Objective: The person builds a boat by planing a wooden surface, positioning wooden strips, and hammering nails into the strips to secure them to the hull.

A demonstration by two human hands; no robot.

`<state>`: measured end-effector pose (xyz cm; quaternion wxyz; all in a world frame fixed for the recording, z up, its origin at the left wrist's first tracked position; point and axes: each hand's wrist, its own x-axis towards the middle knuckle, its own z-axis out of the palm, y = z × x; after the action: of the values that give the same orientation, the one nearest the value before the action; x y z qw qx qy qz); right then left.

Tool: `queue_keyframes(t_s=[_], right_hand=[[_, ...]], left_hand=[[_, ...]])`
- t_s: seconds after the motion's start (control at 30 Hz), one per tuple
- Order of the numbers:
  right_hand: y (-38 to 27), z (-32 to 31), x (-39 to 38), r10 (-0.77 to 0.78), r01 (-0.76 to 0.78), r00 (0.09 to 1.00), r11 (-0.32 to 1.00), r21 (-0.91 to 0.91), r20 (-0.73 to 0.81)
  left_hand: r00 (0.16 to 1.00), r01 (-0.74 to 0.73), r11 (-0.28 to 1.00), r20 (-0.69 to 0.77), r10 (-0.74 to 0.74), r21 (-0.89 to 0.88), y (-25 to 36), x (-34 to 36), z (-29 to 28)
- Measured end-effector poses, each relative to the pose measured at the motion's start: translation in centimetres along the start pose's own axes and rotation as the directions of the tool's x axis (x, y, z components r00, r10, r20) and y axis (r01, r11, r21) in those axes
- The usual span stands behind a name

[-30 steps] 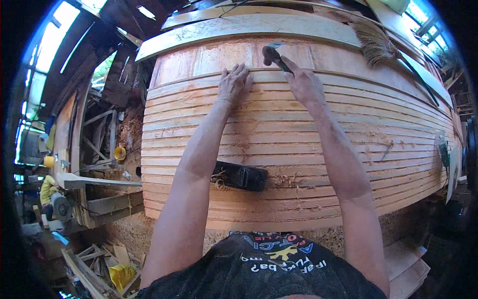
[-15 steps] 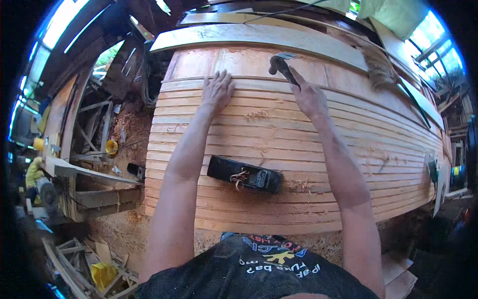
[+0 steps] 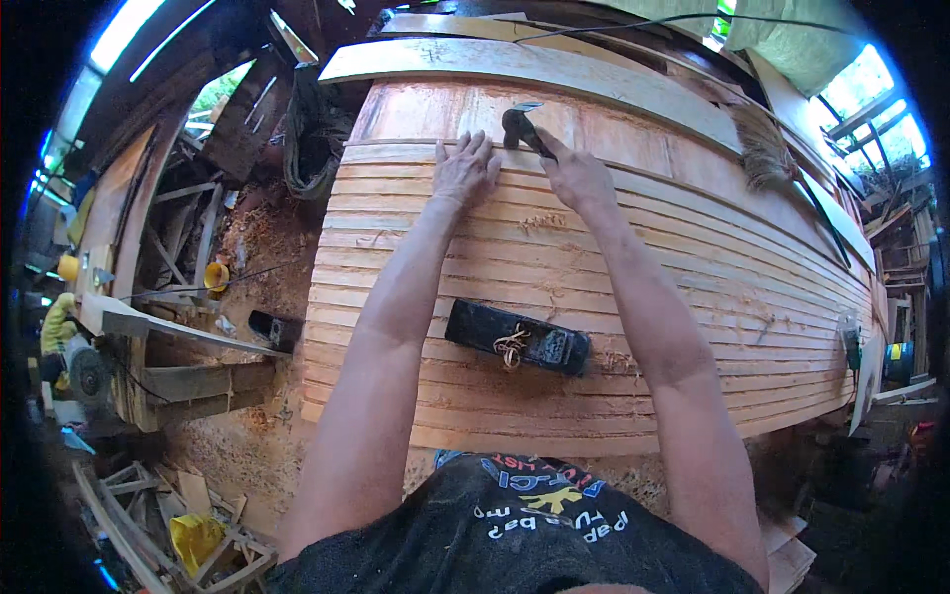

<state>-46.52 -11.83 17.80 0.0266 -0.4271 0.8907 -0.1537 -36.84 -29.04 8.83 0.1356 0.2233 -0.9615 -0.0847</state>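
Observation:
My left hand [image 3: 465,171] lies with its fingers spread on the farthest of several long, pale wooden strips [image 3: 396,228] laid side by side. Just to its right, my right hand [image 3: 582,182] grips a claw hammer [image 3: 526,132] by its dark handle. The hammer's head is at the far edge of that strip, close to my left fingertips; whether it touches the wood I cannot tell. Between my forearms, a black power planer [image 3: 518,337] rests on the strips, with curled shavings on its top.
A pale board [image 3: 554,71] lies along the back, with a bristly brush or broom [image 3: 762,148] toward the right. Shavings dot the strips. On the left are a wooden frame [image 3: 188,381] and scrap wood with a yellow bag [image 3: 196,540]. A person in yellow [image 3: 57,327] is at far left.
My right hand has brought the hammer left, nearer to my left hand. My left hand stays on the same strip. The whole view has shifted slightly.

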Motion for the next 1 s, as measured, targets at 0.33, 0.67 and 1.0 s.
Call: queue_keyframes(t_s=[0.33, 0.67, 1.0], right_hand=[[4.0, 2.8, -0.9, -0.078, 0.079, 0.997, 0.986, 0.144, -0.012], [15.3, -5.9, -26.0, 0.597, -0.683, 0.73, 0.644, 0.345, 0.333], [21.0, -5.1, -36.7, 0.519, -0.505, 0.837, 0.607, 0.614, 0.176]], left_hand=[[1.0, 0.02, 1.0, 0.009, -0.02, 0.012, -1.1, -0.8, 0.7], [0.97, 0.091, 0.987, 0.213, -0.118, 0.129, 0.7, 0.5, -1.8], [0.917, -0.265, 0.964, 0.314, 0.247, 0.015, 9.1, 9.7, 5.7]])
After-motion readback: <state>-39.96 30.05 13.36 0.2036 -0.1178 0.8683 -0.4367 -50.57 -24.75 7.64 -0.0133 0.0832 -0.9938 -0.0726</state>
